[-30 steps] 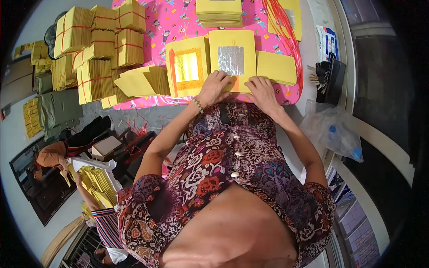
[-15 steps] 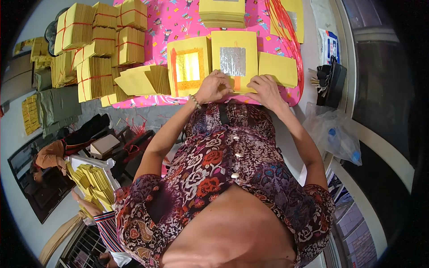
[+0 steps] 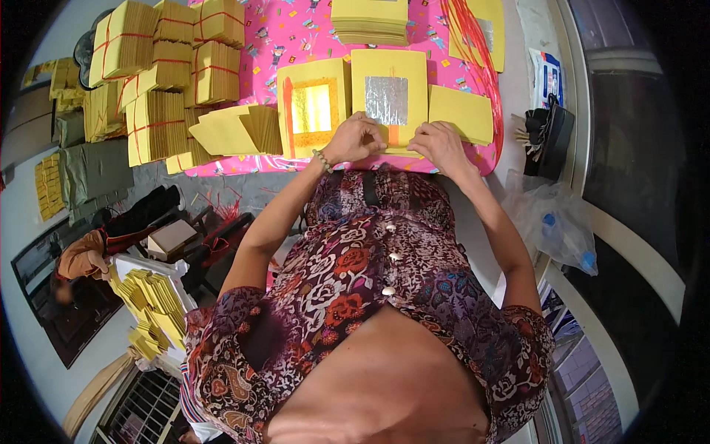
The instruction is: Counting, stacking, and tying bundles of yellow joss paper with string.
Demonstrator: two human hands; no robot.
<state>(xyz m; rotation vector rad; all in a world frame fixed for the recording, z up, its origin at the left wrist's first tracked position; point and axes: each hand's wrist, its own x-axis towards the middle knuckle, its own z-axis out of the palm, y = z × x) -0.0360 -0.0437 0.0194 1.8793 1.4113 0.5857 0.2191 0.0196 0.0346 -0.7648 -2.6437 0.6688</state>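
Note:
A stack of yellow paper sheets [image 3: 407, 65] lies before me, its top sheet bearing a silver foil square [image 3: 386, 101] and an orange strip below it. My left hand [image 3: 356, 138], with a beaded bracelet at the wrist, has its fingers curled and pinched at the sheet's near edge. At the same edge, to the right, my right hand [image 3: 438, 146] is closed, thumb and forefinger on the paper. Left of the stack lies yellow paper with a gold foil square [image 3: 310, 107]. Plain yellow paper [image 3: 460, 115] sits to the right, and a fanned yellow bundle [image 3: 224, 135] further left.
Red-tied yellow bundles [image 3: 155, 122] pile up at the table's left on a pink patterned cloth [image 3: 274, 33]. Red ties [image 3: 473, 37] hang at the right. Another yellow stack [image 3: 368, 22] stands behind. A co-worker's hand [image 3: 95, 263] is near a white tray [image 3: 177, 277] at lower left.
My right fingers have drawn in closer to the sheet's near edge; both hands stay nearly in place. At lower left, the co-worker's striped sleeve has shifted and a hand now shows by the tray.

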